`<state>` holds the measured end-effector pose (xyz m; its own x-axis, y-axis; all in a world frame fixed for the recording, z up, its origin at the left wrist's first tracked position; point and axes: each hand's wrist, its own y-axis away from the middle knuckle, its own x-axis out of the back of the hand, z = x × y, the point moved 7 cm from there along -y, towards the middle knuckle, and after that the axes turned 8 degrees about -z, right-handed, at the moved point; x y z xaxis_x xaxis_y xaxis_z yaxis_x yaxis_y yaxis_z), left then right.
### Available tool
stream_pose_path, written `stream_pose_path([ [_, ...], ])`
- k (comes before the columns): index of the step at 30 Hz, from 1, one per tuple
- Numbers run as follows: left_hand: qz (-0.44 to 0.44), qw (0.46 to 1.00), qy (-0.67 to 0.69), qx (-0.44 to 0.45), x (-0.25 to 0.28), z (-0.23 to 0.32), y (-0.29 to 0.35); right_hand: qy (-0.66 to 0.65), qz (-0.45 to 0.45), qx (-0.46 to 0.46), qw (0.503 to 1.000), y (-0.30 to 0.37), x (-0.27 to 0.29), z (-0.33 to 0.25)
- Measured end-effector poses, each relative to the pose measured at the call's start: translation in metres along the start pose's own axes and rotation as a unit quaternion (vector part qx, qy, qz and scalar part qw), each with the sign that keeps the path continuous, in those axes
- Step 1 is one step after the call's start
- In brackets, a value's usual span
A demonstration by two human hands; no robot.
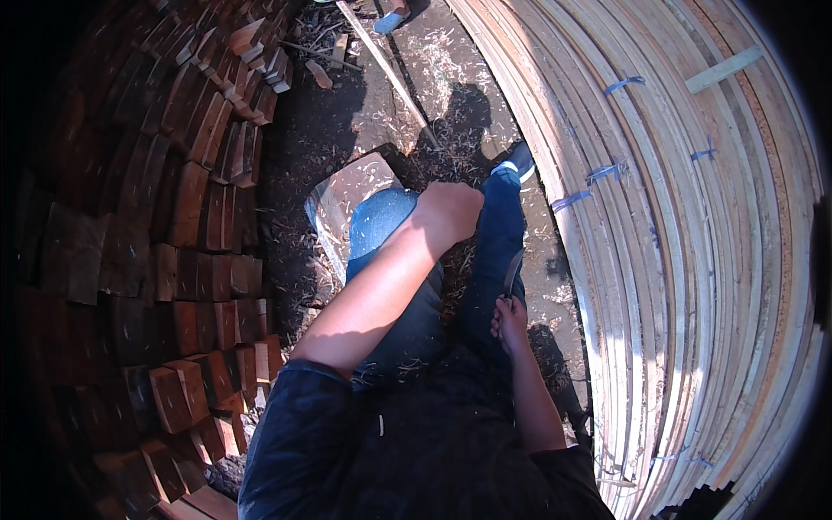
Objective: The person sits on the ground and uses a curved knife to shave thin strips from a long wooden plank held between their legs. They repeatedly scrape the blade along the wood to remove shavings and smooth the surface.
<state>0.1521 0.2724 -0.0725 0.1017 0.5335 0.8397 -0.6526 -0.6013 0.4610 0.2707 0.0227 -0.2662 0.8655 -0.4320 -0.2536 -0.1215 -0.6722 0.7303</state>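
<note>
My left hand point(448, 211) is closed in a fist above my left knee, its back toward me. Whatever it may hold is hidden by the fingers. Lower and to the right, my right hand point(511, 319) wraps round the handle of a curved knife point(513, 273), whose narrow blade points up along my right thigh. A flat wooden board point(334, 198) lies beside and beyond my left knee. Thin pale wood shavings are scattered over my trousers and the ground.
Stacked reddish-brown wood blocks point(186, 208) rise on the left. Long pale wood strips point(641, 225), tied with blue bands, fill the right. A long pale pole point(387, 71) slants across the littered ground point(451, 61). Another person's blue shoe point(389, 22) shows at the top.
</note>
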Motion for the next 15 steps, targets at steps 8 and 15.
stream_pose_path([
  [8,-0.005,1.0,-0.004,0.004,-0.0003,0.0005,0.0,-0.003,0.003,0.0,1.0,0.0007,-0.0005,-0.0013],
  [15,-0.018,1.0,0.001,0.007,-0.0031,-0.0005,-0.0015,0.004,0.005,-0.002,1.0,0.0016,-0.0009,-0.0017],
])
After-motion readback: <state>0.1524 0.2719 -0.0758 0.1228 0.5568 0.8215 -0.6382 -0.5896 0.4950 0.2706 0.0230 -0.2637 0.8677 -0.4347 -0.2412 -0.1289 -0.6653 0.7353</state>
